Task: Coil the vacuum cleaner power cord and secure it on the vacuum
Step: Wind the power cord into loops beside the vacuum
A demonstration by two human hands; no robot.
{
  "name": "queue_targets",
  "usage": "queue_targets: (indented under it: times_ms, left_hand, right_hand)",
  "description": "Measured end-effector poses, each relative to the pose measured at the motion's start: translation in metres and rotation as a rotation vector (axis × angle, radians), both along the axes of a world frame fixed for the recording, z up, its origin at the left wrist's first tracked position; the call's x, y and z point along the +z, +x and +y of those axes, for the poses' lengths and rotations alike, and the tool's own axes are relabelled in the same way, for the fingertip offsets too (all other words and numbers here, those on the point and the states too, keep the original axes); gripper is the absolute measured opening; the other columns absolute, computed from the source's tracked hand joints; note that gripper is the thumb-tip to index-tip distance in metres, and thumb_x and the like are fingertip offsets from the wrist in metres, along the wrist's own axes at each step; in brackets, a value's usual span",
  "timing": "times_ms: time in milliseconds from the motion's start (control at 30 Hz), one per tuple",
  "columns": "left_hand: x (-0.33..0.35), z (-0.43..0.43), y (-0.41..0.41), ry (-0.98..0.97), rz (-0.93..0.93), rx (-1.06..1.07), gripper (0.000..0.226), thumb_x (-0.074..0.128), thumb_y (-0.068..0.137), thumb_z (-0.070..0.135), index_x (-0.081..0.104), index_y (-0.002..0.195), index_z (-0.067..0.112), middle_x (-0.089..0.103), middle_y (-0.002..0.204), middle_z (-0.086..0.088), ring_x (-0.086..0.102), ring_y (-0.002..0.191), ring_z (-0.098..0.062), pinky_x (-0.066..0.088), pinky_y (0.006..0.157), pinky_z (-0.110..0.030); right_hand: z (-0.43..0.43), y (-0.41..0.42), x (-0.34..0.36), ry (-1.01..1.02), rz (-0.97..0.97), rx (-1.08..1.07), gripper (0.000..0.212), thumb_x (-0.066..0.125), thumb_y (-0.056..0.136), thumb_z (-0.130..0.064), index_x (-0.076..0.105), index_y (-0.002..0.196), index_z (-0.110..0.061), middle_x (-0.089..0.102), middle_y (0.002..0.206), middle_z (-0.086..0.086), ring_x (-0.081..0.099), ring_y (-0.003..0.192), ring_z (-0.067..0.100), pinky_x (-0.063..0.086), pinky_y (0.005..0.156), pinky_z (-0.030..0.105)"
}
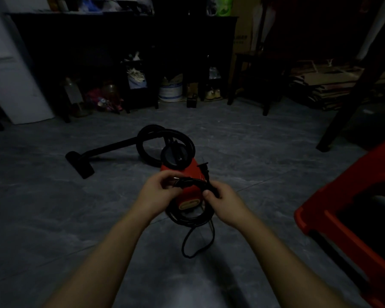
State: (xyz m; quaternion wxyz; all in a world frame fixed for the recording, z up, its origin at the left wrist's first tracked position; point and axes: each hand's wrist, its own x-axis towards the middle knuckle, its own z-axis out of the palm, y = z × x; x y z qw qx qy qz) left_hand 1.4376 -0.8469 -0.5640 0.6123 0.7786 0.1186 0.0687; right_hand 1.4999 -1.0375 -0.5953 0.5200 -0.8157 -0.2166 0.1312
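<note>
While both bare hands grip it, a black power cord (188,221) wound into a rough coil hangs over the near end of a small red canister vacuum cleaner (192,168) on a grey tiled floor (42,196). The left hand (158,192) has its fingers curled round the coil's left side. The right hand (223,202) pinches the right side between thumb and fingers, and the cord's black plug (203,168) sticks up just above it. One loose loop of cord trails from the coil down to the floor, toward the camera.

The vacuum's long axis runs away from the person, its pale-labelled end nearest and its black round cap at the far end. From there a black ribbed hose (146,135) curls in a loop, and a black rigid wand points left to a black floor nozzle (80,162).

Against the far wall, a white round bucket (170,92) holds pale crumpled material too dim to identify. A red plastic stool (342,207) stands at right.
</note>
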Motion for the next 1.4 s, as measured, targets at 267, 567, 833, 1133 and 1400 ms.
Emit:
queue_targets:
  times_ms: [267, 567, 833, 1133, 1400]
  left_hand:
    - [-0.007, -0.007, -0.005, 0.175, -0.038, -0.042, 0.043, 0.077, 0.080, 0.005, 0.064, 0.118, 0.021, 0.067, 0.108, 0.005, 0.064, 0.097, -0.004, 0.049, 0.067, -0.005]
    - [-0.002, -0.006, -0.004, 0.162, -0.045, -0.051, 0.042, 0.081, 0.078, 0.022, 0.066, 0.116, 0.027, 0.071, 0.106, 0.004, 0.068, 0.097, -0.011, 0.057, 0.084, -0.028]
    - [0.005, -0.015, -0.009, 0.110, -0.059, -0.047, 0.018, 0.073, 0.086, 0.013, 0.078, 0.101, 0.023, 0.077, 0.092, 0.000, 0.074, 0.084, -0.013, 0.062, 0.074, -0.034]
    - [0.002, -0.022, -0.007, 0.297, -0.077, 0.039, 0.028, 0.083, 0.076, 0.023, 0.068, 0.099, 0.027, 0.070, 0.095, 0.010, 0.067, 0.084, -0.007, 0.050, 0.068, -0.017]
    - [0.007, -0.020, -0.011, 0.917, -0.387, -0.153, 0.058, 0.080, 0.069, 0.050, 0.067, 0.120, 0.028, 0.063, 0.126, 0.008, 0.054, 0.119, -0.011, 0.047, 0.100, -0.034]
  right_hand:
    - [-0.010, 0.003, 0.009, 0.160, 0.068, -0.081, 0.018, 0.054, 0.098, -0.012, 0.070, 0.096, -0.020, 0.070, 0.078, -0.005, 0.069, 0.075, 0.009, 0.056, 0.074, 0.031]
    - [-0.017, -0.003, 0.025, 0.191, 0.064, 0.019, 0.020, 0.054, 0.099, -0.010, 0.070, 0.110, -0.017, 0.073, 0.097, -0.006, 0.068, 0.086, -0.003, 0.050, 0.073, 0.014]
    - [-0.016, -0.005, 0.033, 0.204, 0.020, -0.008, 0.013, 0.054, 0.100, -0.016, 0.067, 0.101, -0.014, 0.067, 0.068, -0.021, 0.063, 0.069, -0.008, 0.048, 0.064, 0.010]
    - [-0.024, -0.003, 0.033, 0.172, -0.026, -0.028, 0.014, 0.057, 0.098, -0.016, 0.070, 0.102, -0.013, 0.066, 0.069, -0.021, 0.061, 0.067, -0.010, 0.046, 0.062, 0.009]
    - [-0.031, -0.001, 0.021, -0.041, -0.009, 0.091, 0.012, 0.067, 0.092, -0.018, 0.074, 0.101, -0.017, 0.075, 0.094, -0.001, 0.069, 0.088, 0.004, 0.054, 0.081, 0.022]
